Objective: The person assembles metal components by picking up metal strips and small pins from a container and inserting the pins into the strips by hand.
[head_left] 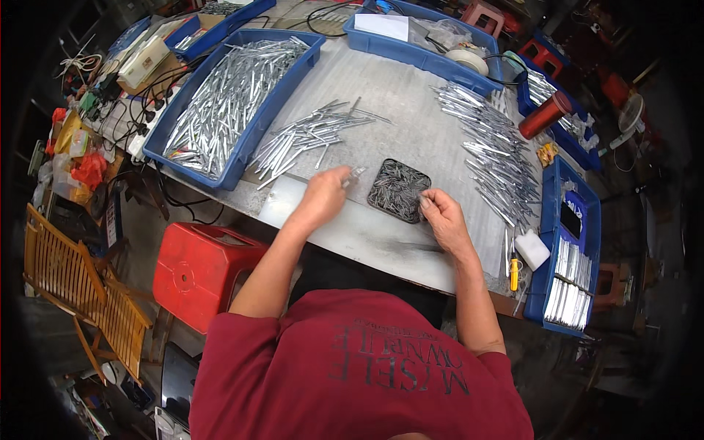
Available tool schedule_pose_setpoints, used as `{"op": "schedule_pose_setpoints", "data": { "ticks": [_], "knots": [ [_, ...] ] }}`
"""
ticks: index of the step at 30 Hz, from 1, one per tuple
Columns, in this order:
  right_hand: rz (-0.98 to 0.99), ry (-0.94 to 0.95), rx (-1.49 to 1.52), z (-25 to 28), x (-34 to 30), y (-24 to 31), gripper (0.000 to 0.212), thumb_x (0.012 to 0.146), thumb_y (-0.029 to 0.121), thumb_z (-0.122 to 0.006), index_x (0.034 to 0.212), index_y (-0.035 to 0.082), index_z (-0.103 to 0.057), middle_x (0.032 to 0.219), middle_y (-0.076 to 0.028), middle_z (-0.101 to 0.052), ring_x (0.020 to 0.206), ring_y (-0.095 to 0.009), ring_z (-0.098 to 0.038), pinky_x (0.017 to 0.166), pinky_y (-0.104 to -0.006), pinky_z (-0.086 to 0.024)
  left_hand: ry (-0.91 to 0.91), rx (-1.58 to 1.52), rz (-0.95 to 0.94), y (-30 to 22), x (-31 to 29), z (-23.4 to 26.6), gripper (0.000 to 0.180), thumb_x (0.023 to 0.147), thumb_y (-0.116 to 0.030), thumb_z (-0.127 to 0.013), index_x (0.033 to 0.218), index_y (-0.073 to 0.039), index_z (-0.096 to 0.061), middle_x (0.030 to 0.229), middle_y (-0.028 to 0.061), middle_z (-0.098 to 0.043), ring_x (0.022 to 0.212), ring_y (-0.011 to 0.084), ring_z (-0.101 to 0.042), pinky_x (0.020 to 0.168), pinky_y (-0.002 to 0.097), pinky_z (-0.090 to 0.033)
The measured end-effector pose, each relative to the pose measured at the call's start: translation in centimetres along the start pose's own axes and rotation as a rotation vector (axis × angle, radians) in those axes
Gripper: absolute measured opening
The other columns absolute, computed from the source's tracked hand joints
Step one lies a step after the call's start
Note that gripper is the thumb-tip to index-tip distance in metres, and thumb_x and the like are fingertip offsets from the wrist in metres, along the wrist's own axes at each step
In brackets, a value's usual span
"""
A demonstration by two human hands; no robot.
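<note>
My left hand (323, 199) is closed above the table's near edge. A small bunch of shiny silver metal pieces (357, 173) sticks out from its fingertips, blurred. A black square tray (372, 208) with rounded corners lies just right of it, filled with small dark metal pins (400, 189). At the tray's right rim my right hand (446, 220) is pinched, thumb against fingers; what it grips is too small to make out. Beyond my left hand lies a loose pile of slim silver metal rods (308, 136). A longer row of similar silver rods (495, 158) spreads to the right.
A blue bin (253, 139) heaped with silver rods stands left. Another blue bin (418, 64) is at the back. A blue bin (539, 293) with bundled strips, a yellow-handled tool (514, 274), a white block (532, 249) and a red cylinder (544, 115) are right. A red stool (192, 275) stands left.
</note>
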State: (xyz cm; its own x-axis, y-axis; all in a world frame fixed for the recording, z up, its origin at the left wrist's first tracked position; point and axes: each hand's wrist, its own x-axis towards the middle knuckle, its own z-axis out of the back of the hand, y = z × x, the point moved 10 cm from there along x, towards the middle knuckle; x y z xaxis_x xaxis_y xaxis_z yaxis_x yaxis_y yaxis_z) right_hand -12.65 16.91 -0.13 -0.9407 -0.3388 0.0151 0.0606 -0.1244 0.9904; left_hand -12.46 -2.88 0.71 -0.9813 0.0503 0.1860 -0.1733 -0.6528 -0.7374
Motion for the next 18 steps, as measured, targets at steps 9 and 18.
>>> {"op": "schedule_pose_setpoints", "data": {
  "ticks": [9, 18],
  "knots": [
    [-0.002, 0.009, 0.051, -0.4, -0.6, -0.3, 0.015, 0.087, 0.014, -0.049, 0.085, 0.000, -0.053, 0.065, 0.005, -0.044, 0.059, -0.003, -0.038, 0.051, -0.0182, -0.032, -0.053, 0.450, 0.324, 5.0, 2.8, 4.6, 0.023, 0.076, -0.021, -0.059, 0.084, -0.001, -0.054, 0.084, 0.0208, -0.060, 0.083, 0.0372, -0.056, 0.071, 0.0443, -0.043],
    [-0.035, -0.010, 0.007, 0.1, -1.6, -0.3, 0.014, 0.086, 0.014, -0.050, 0.085, 0.000, -0.054, 0.065, 0.004, -0.045, 0.059, -0.004, -0.038, 0.053, -0.0188, -0.033, 0.012, 0.437, 0.284, 4.1, 1.8, 2.8, 0.017, 0.071, -0.007, -0.053, 0.085, 0.002, -0.054, 0.086, 0.0230, -0.058, 0.087, 0.0369, -0.055, 0.075, 0.0439, -0.043]
  ]
}}
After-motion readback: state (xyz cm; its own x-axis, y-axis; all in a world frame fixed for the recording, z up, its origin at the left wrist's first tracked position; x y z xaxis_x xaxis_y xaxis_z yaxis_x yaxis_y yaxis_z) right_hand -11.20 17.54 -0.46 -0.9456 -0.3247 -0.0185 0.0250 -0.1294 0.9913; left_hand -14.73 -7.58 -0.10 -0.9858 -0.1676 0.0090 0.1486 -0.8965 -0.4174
